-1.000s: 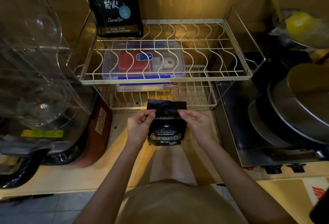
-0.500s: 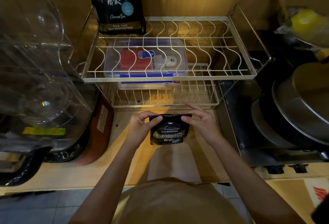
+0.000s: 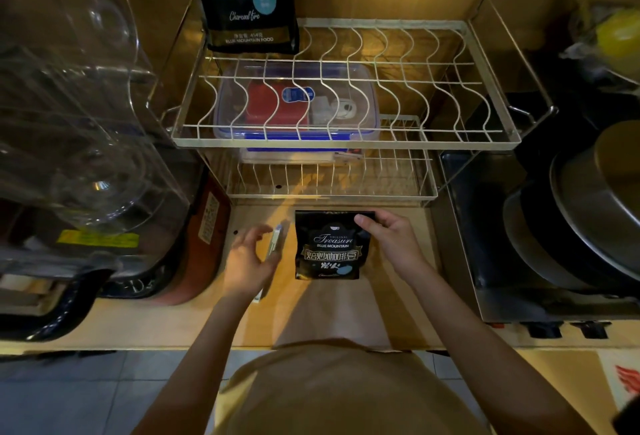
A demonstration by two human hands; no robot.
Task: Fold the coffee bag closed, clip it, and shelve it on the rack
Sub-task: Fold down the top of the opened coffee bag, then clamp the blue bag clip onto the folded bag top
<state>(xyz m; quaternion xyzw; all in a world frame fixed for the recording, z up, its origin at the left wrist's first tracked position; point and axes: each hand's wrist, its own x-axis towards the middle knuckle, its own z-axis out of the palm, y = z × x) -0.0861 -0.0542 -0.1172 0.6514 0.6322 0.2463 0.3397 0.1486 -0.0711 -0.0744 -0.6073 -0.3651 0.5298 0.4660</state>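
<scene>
A small black coffee bag [image 3: 327, 247] lies on the wooden counter in front of the wire rack [image 3: 346, 144], its top edge folded down. My right hand [image 3: 391, 244] pinches the bag's folded top right corner. A slim pale clip [image 3: 275, 242] lies on the counter just left of the bag. Over the clip my left hand [image 3: 246, 260] is spread, fingers apart; I cannot tell whether it touches the clip.
A larger black coffee bag [image 3: 246, 2] stands at the rack's upper back left. A clear box with a blue lid [image 3: 294, 105] sits on the lower tier. A clear plastic appliance [image 3: 76, 116] crowds the left. Stacked pans [image 3: 588, 220] sit on the stove at right.
The bag's top has been folded down and the bag laid flat on the counter. My left hand let go of it and moved left over the clip. My right hand still holds the bag.
</scene>
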